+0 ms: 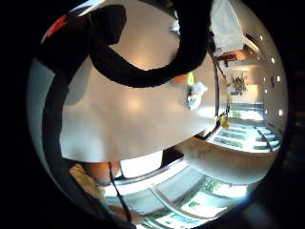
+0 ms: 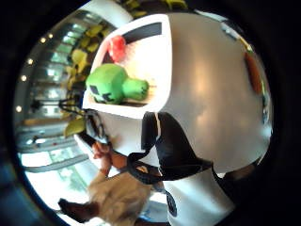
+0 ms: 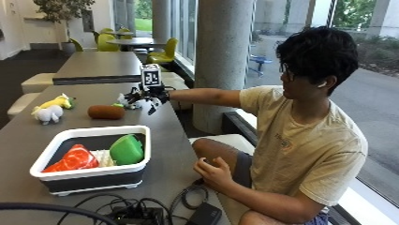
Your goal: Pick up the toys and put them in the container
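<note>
Container (image 3: 93,161) nearest, already holding green toy (image 3: 127,149), red toy (image 3: 75,159) and a pale one; brown toy (image 3: 106,111) and white-yellow plush (image 3: 51,110) lying farther back on table (image 3: 168,154). Right hand (image 3: 144,99) raised beyond brown toy, finger state impossible to tell. Risk: knocking brown toy away on a low reach; small item by hand unclear.

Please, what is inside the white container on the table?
Inside the container lie a green block-shaped toy, a red-orange toy and something pale between them. Whatever lies beneath them is covered.
</note>
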Demonstrator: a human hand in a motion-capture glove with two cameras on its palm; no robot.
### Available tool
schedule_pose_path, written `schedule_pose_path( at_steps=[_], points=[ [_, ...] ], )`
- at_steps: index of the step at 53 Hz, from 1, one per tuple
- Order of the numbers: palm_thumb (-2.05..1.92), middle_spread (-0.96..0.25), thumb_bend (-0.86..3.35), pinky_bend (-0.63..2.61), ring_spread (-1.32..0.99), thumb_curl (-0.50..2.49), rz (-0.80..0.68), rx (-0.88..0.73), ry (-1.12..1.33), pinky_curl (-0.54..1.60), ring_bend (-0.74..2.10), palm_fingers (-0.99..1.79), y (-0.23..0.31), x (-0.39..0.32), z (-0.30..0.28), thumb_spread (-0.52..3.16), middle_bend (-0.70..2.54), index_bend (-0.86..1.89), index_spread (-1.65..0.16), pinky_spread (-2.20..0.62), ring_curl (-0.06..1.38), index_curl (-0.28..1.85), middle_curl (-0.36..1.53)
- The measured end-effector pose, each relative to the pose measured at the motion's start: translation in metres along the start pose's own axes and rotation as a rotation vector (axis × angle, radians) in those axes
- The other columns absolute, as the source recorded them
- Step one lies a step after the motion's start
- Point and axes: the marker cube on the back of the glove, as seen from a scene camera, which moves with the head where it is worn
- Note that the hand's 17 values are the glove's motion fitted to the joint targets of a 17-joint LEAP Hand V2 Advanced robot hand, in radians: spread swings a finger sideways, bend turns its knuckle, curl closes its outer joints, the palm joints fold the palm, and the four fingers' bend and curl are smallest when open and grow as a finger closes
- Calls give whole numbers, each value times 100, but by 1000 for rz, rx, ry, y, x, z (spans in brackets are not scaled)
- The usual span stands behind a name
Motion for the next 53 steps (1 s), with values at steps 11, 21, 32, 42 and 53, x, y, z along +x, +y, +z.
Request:
schedule_pose_path(
  at_steps=[11,21,32,42,53],
  points=[
    [2,-3,-2,129,-2,33,16,-22,154,27,20,-14,36,-6,7,129,13,14,-29,-5,32,29,25],
    [2,-3,-1,129,-2,32,60,-16,48,27,19,-14,63,13,15,129,13,14,-29,-5,33,29,24],
    [1,-3,-1,129,-2,32,92,9,3,26,20,-14,82,34,18,129,14,14,-29,-5,33,29,23],
    [0,-3,-1,128,-2,31,100,11,8,26,19,-14,92,49,22,129,13,15,-30,-5,33,29,23],
    [0,-3,-2,129,-2,31,121,0,60,26,19,-14,100,62,24,129,13,15,-30,-5,33,30,22]
  ],
)
